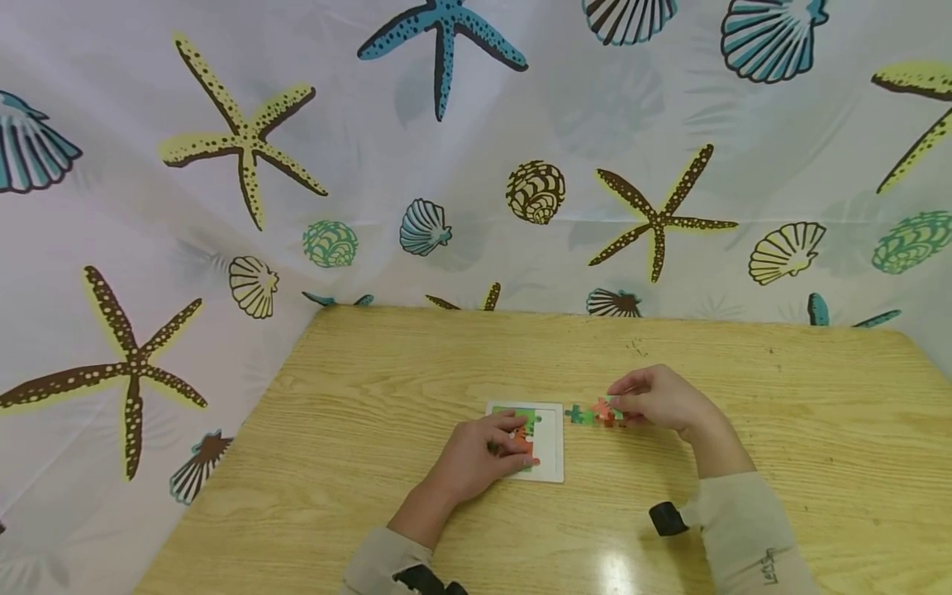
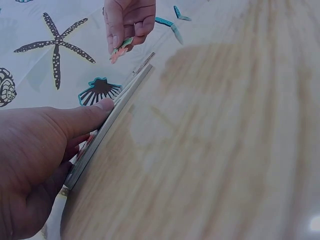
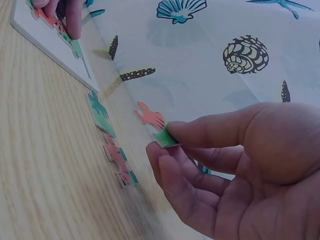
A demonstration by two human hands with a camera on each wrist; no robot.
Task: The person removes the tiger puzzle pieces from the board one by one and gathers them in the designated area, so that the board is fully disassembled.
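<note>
Two hands over one wooden table [image 1: 372, 372]: left hand [image 1: 476, 454], right hand [image 1: 665, 402]. One white puzzle tray [image 1: 549, 446], filled in part on its left side, bare on its right; count of pieces inside hidden by fingers. One orange-and-green piece [image 3: 162, 135] raised off the wood, pinched between right thumb and fingertips, orange end jutting clear of the grip. At least two loose pieces lying between tray and right hand: green piece [image 3: 102, 115] just beside the tray, orange stretch [image 3: 116, 155] next; whether one piece or several, cannot tell. Left fingers loosely spread over the filled side, thumb resting near the tray's edge.
</note>
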